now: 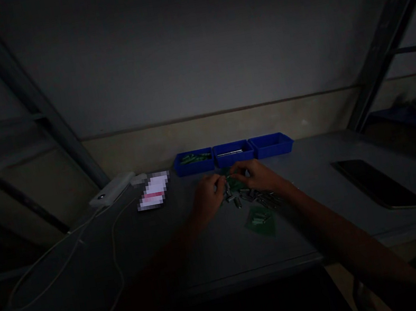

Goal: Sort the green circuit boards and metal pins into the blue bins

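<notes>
My left hand point(209, 196) and my right hand point(257, 174) are close together over the table, fingers closed in a pinch. Between their fingertips is a small green plastic bag point(236, 181), partly hidden by the fingers; the dim light blurs its edges. Below the hands lies a loose pile of short metal cylinders point(266, 199), with several scattered pieces near my left fingers. Closer to me, another green bag point(266, 228) lies flat with several metal pieces on or in it; I cannot tell which.
Three blue trays line the back: the left tray point(195, 168) holds green-wrapped pieces, the middle tray point(235, 159) metal rods. A lit phone point(153, 191), a white power strip point(113, 190) and cables are at left. A dark tablet-like slab point(376, 183) lies right. Metal posts flank the table point(226, 257).
</notes>
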A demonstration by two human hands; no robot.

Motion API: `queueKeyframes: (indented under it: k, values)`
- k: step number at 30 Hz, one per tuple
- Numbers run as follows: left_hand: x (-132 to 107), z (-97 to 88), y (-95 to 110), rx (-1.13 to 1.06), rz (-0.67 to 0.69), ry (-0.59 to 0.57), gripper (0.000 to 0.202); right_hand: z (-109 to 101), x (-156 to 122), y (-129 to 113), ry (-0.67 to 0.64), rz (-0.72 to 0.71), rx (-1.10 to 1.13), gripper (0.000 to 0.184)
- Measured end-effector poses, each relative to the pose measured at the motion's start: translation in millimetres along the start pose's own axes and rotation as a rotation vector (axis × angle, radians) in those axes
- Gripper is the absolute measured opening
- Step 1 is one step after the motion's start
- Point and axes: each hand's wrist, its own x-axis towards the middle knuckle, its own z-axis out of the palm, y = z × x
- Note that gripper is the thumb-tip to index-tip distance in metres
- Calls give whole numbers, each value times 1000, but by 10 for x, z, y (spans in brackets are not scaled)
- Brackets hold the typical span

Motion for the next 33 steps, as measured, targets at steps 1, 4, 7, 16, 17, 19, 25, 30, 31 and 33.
queueKeyframes:
  k: [1, 4, 7, 16, 17, 19, 25, 30, 31, 33]
  values:
    - [-1, 2, 0, -3, -3, -12, 25, 5, 1, 0, -3, -9, -2, 14]
    - [0, 20, -1, -35, 7, -16, 21, 15, 4, 7, 2, -19, -19, 13]
    - [1, 44, -2, -90, 28, 44, 7, 16, 8, 10, 18, -4, -29, 16]
    - [2, 7, 10, -41, 65, 69, 13, 16, 1, -46, 19, 7, 10, 15]
    - [4, 7, 12, -42, 58, 68, 15, 13, -1, -56, 18, 7, 11, 14]
    - [4, 14, 11, -47, 43, 62, 18, 10, -4, -74, 23, 7, 11, 14]
    - [-46, 69, 35, -35, 35, -37, 11, 19, -4, 2, 48, 49, 45, 16]
    - [-152, 69, 279, 15, 133, -127, 30, -54, 11, 287, 260, 170, 48, 19]
    - [-175, 64, 339, 25, 156, -140, 33, -86, 10, 353, 321, 199, 34, 20]
    - [-218, 58, 433, 62, 205, -187, 34, -160, 5, 477, 445, 259, -6, 23]
